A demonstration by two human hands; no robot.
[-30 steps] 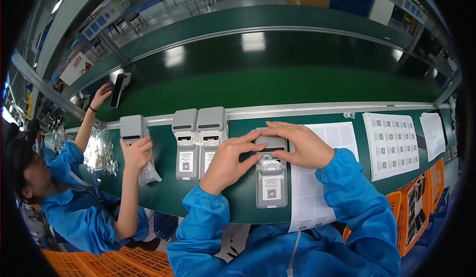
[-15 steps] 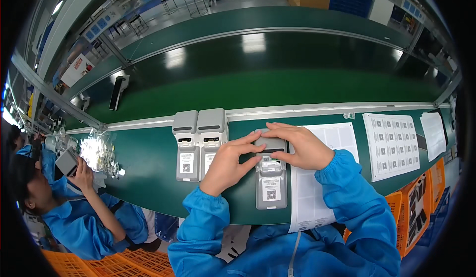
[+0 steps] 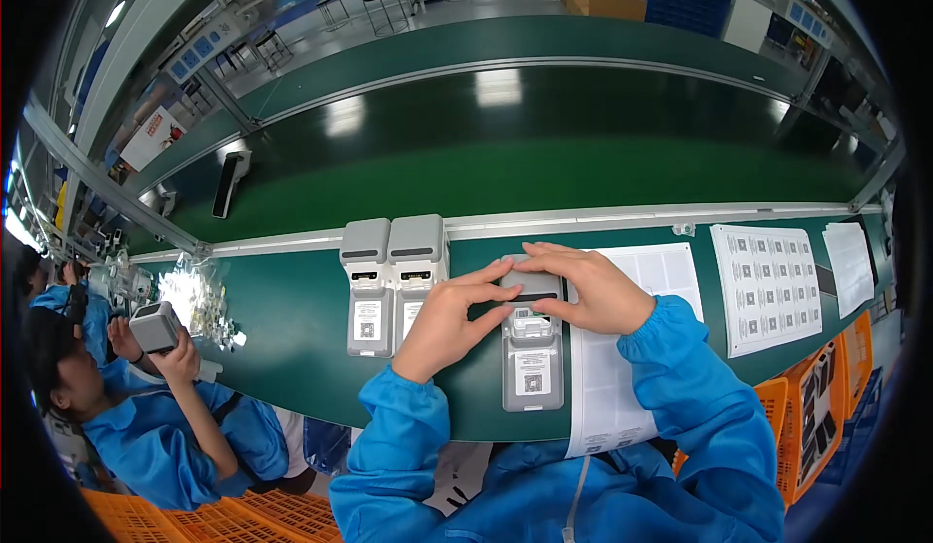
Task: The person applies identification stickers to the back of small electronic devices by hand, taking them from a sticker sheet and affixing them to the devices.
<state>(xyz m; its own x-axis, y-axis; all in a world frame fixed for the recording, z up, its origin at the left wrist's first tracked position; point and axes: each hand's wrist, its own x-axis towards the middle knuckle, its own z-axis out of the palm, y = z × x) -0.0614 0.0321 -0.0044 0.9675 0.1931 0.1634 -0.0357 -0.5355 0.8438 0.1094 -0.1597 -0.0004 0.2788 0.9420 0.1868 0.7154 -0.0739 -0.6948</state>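
Note:
A grey payment terminal (image 3: 533, 395) lies label side up on the green table, in front of me. My left hand (image 3: 447, 321) is bent round its upper left side, thumb and fingertips against the casing. From the other side my right hand (image 3: 598, 290) curls over the top end, its thumb near the compartment in the middle. The fingers partly cover the terminal's upper half. To the left, two similar terminals, one (image 3: 365, 240) and another (image 3: 416, 238), stand side by side. Under my right forearm is a label sheet (image 3: 622, 387) with many spaces bare.
More label sheets, one large (image 3: 768, 290) and one smaller (image 3: 849, 269), lie at the right. Beyond a metal rail is a green belt with a dark handheld device (image 3: 228, 183). At left a co-worker handles a grey device (image 3: 155, 327) beside clear bags (image 3: 190, 295). Orange crates (image 3: 812, 417) stand low right.
My hands stay in nearly the same place on the terminal. At left, the co-worker has turned the grey device and brought a second hand near it.

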